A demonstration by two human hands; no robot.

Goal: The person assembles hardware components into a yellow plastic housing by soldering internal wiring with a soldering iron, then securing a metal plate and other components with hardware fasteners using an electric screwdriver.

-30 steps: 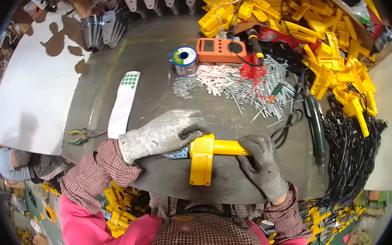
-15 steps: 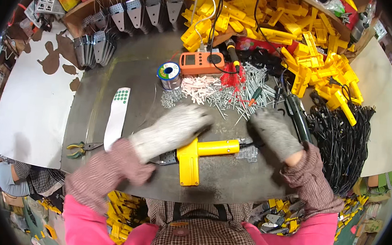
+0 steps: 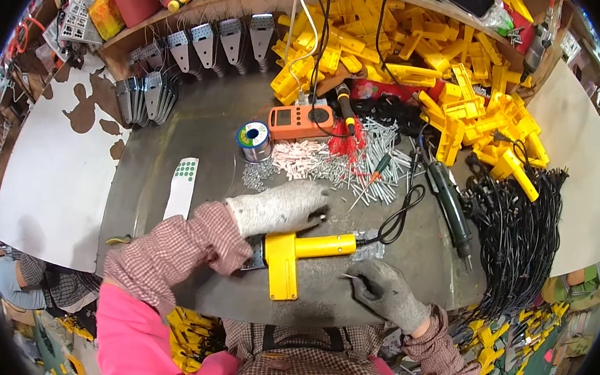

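Observation:
My left hand (image 3: pixel 281 208), in a pale knitted glove, hovers just above a yellow plastic tool housing (image 3: pixel 283 267). Its fingers are curled closed, with a small shiny bit at the fingertips that I cannot make out. Nearer the table's front edge, right of the housing, my right hand (image 3: pixel 390 293) in a grey glove pinches a thin metal screw (image 3: pixel 349 276). The housing lies flat, its round handle (image 3: pixel 327 245) pointing right and a black cord (image 3: pixel 399 220) coming out of the end. A dark metal plate (image 3: pixel 257 253) sticks out at its left, partly hidden by my sleeve.
Behind my hands lie loose screws (image 3: pixel 385 183), pale pink sleeves (image 3: pixel 295 160), a solder spool (image 3: pixel 254 141) and an orange meter (image 3: pixel 298 122). A dark green electric screwdriver (image 3: pixel 450 206) lies right, beside bundled black cords (image 3: pixel 522 233). Yellow housings (image 3: pixel 475 117) pile up at the back.
My right hand has come back from the screw pile toward the front edge, now with a screw. My left hand has shifted slightly right. The cord loop shows more fully.

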